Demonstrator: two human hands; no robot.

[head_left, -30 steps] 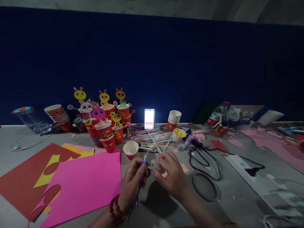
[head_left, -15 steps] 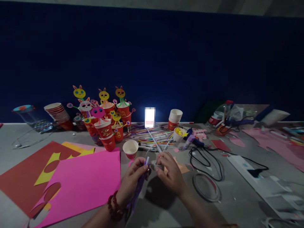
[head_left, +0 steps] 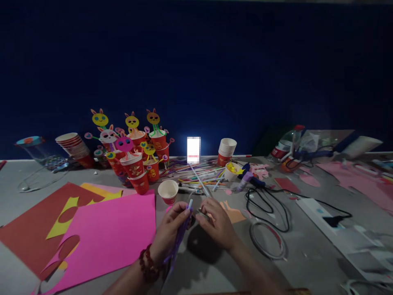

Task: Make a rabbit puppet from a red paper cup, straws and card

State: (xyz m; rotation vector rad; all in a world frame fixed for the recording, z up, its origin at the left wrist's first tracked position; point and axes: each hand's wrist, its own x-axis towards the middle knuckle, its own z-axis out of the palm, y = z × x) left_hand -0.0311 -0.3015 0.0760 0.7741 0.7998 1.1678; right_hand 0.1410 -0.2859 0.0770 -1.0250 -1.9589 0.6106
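My left hand (head_left: 173, 225), with a dark red bead bracelet (head_left: 149, 262) at the wrist, is closed round thin purple strips (head_left: 178, 246) that hang down along the palm. A pale, straw-like tip (head_left: 190, 203) sticks up between thumb and forefinger. To its right, my right hand (head_left: 216, 221) is closed, thumb against fingers, on a small greyish piece (head_left: 201, 211) too blurred to name. A small gap separates the two hands. Just beyond them stands a white-and-red paper cup (head_left: 168, 191).
Decorated cups with paper rabbit faces (head_left: 132, 164) cluster at the left back. Pink paper (head_left: 123, 237) lies at left. Coloured sticks (head_left: 199, 176) are piled behind my hands, before a glowing screen (head_left: 193, 150). At right are a tape roll (head_left: 284, 246), black cord (head_left: 285, 213) and power strip (head_left: 319, 221).
My right hand's fingers have shifted slightly, and the pale loop seen at their tips shows less. The left hand keeps its hold. The view has tilted down a little.
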